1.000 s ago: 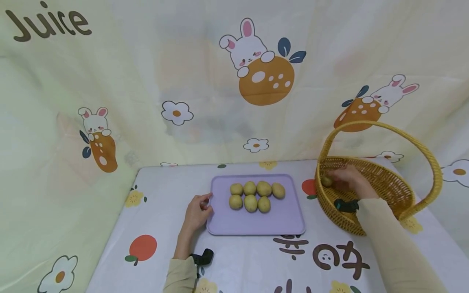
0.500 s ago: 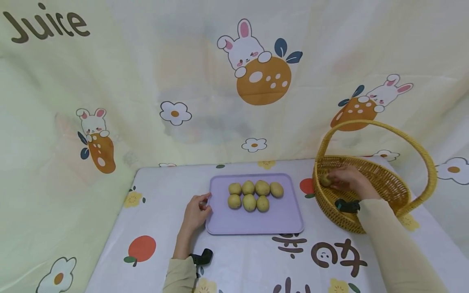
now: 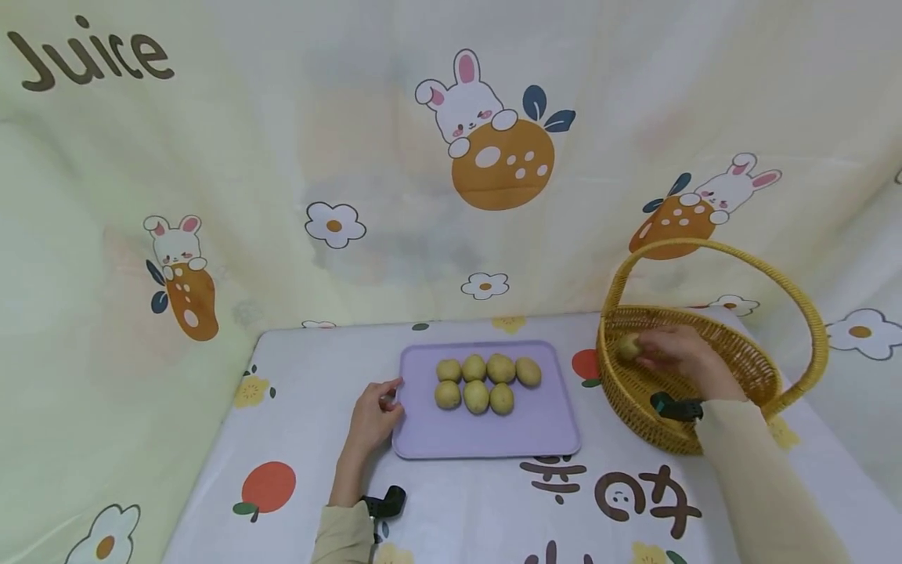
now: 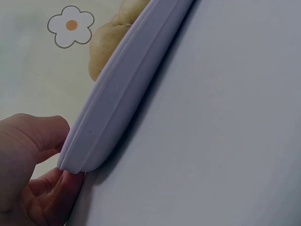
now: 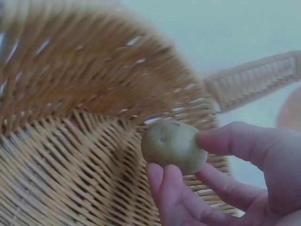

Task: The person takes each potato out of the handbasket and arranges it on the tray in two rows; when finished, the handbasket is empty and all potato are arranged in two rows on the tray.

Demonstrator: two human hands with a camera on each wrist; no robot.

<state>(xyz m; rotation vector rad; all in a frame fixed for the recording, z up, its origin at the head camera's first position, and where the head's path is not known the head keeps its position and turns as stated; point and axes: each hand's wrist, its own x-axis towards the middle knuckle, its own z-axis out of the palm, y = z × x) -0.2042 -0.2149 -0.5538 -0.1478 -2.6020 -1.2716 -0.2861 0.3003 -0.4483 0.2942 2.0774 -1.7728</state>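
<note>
In the right wrist view my right hand [image 5: 225, 174] pinches a small yellowish potato [image 5: 171, 146] between thumb and fingertips. Behind it curves the wall of a woven wicker basket [image 5: 94, 70]. The head view puts this hand [image 3: 680, 356] inside the basket [image 3: 634, 415], by its left wall. At the left edge of a lilac tray [image 3: 486, 435], my left hand [image 3: 375, 415] grips the rim; its thumb is over the edge and its fingers below, as the left wrist view shows. Several potatoes [image 3: 475, 395] lie on the tray in two rows, toward its back.
The basket's tall handle [image 3: 782, 274] arches over its opening, above my right forearm. A printed cloth [image 3: 296, 423] covers the table, and patterned curtain [image 3: 395, 157] hangs behind its back edge. Each wrist wears a small black camera [image 3: 386, 501].
My right hand has drawn the potato slightly away from the basket's left wall, still inside the basket. The left hand stays at the tray's edge. The head view has shifted a little.
</note>
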